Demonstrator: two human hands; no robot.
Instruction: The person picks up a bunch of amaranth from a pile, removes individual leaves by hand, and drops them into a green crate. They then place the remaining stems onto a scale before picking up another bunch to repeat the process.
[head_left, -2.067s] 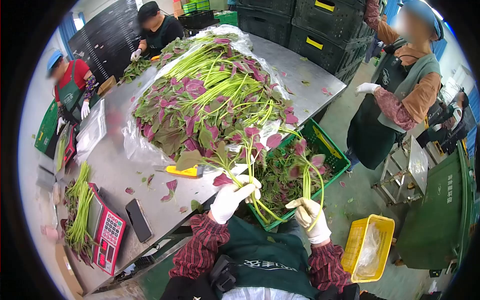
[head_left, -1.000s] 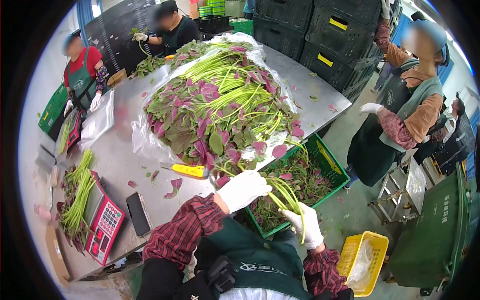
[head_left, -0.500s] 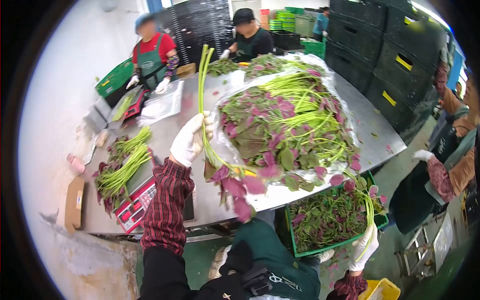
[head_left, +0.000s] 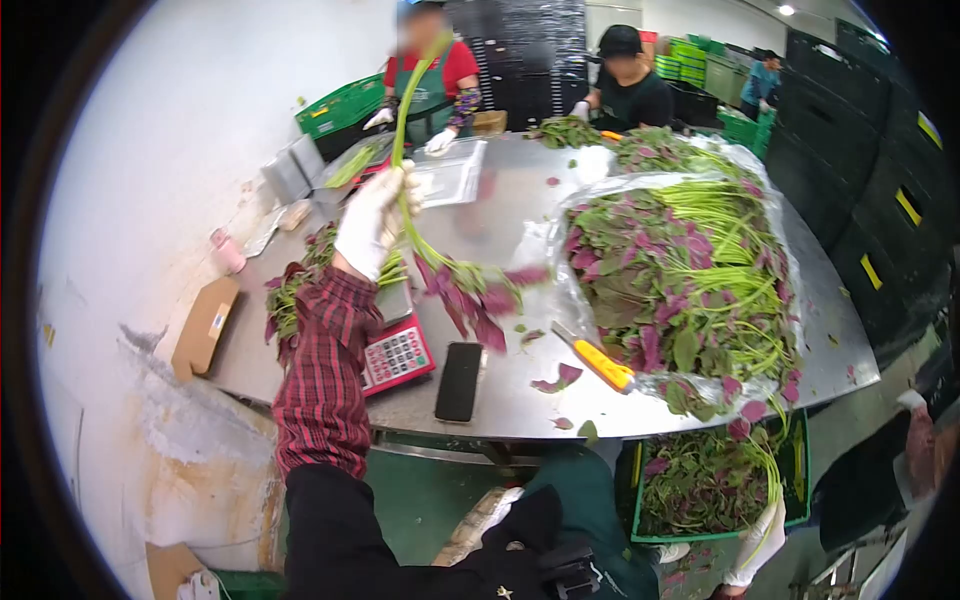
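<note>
My left hand [head_left: 372, 222], in a white glove, is closed around a few long green stems of red amaranth [head_left: 472, 292]. Their purple leaves hang down to the right, above the metal table. Behind and below this hand, a bunch of amaranth [head_left: 290, 300] lies by a red digital scale [head_left: 398, 358], partly hidden by my sleeve. At the lower right, my gloved right hand [head_left: 760, 540] grips more amaranth stems [head_left: 773, 470] beside a green crate [head_left: 638, 505] full of leafy trimmings. A large amaranth pile [head_left: 680, 270] rests on clear plastic on the table.
A yellow utility knife [head_left: 603, 368] and a black phone [head_left: 459, 382] lie near the table's front edge. Two people [head_left: 430, 80] work across the table; another person [head_left: 885, 450] stands at right. Black crates [head_left: 830, 130] are stacked at the right.
My view has turned left, so the table and pile sit further right. The left hand has carried its stems away from the pile, over toward the scale. Knife and phone now show fully.
</note>
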